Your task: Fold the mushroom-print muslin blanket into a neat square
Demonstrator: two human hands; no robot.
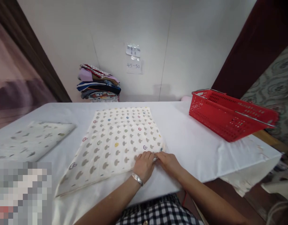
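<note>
The cloth (121,134), printed with mushrooms, lies spread flat on the white table (181,131) in front of me. My left hand (144,164) rests on its near edge by the right corner, fingers bent close together; I cannot tell whether the thumb pinches from below. My right hand (169,163), just beside it, has its fingers clamped on that corner. Left of the cloth lies a folded cover (42,137); beyond the cloth, by the wall, stands a pile of fabrics (100,86); to its right sits a red basket (219,117).

On the table (181,134), cloth (121,132) lies between another cloth (38,140) and basket (216,118).
</note>
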